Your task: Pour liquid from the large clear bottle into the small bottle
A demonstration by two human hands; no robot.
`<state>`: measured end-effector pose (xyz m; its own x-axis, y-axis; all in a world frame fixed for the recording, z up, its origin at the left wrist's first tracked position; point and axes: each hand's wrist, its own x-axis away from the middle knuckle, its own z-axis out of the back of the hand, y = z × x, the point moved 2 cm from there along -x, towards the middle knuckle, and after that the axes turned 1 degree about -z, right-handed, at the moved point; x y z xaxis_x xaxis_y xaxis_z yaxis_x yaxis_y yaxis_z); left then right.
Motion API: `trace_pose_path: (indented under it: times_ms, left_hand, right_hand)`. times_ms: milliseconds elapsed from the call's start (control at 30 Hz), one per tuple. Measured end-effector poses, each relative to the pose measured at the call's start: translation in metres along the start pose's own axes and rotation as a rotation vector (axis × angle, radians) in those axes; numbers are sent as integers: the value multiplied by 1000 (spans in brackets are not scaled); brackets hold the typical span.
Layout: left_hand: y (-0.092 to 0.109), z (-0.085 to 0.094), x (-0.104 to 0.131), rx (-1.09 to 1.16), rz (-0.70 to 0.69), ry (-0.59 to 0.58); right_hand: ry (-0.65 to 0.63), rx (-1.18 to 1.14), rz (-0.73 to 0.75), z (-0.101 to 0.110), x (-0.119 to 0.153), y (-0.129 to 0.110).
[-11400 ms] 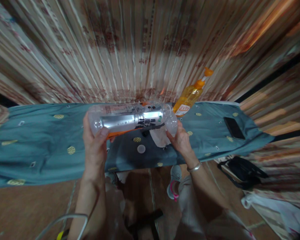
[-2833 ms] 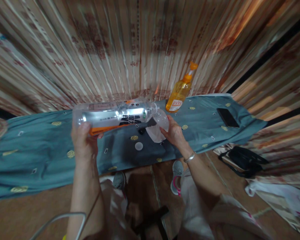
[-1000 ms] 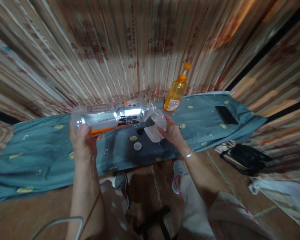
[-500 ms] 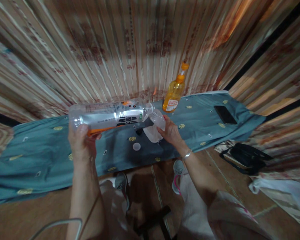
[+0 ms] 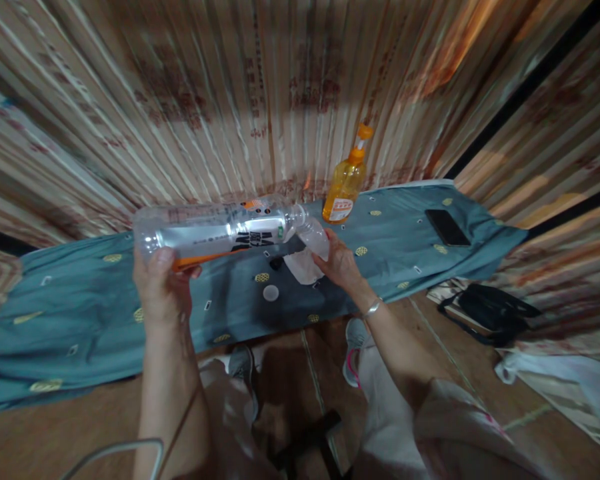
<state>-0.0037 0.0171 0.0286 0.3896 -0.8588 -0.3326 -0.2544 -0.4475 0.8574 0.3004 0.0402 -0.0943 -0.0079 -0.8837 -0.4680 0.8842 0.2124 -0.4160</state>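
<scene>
My left hand (image 5: 163, 283) is wrapped round the base end of a large clear plastic bottle (image 5: 215, 230) with a silver and orange label. The bottle lies level in the air, its uncapped mouth pointing right. Between the fingers of my right hand (image 5: 341, 261) is a small translucent cup (image 5: 314, 237), tilted, with its opening at the bottle's mouth. Below the cup, a whitish translucent piece (image 5: 304, 267) shows against the cloth. A small round pale cap (image 5: 271, 293) and a small black object (image 5: 276, 264) rest on the green cloth (image 5: 95, 300).
Behind the right hand stands an orange pump bottle (image 5: 343, 193). A black phone (image 5: 447, 227) lies at the cloth's right part. Striped curtains (image 5: 205, 100) hang close behind. On the floor at right is a black bag (image 5: 495, 308); a dark stool-like frame (image 5: 310, 440) shows below.
The view has shifted very slightly. The cup in my right hand is tipped a little differently at the bottle's mouth; both hands keep their holds.
</scene>
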Motion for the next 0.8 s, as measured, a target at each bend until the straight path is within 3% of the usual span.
trace_pose_path:
  times_ms: [800]
  left_hand:
    - [2,-1,1,-24,10,4]
  right_hand:
    - [42,-25,15,0,0,0]
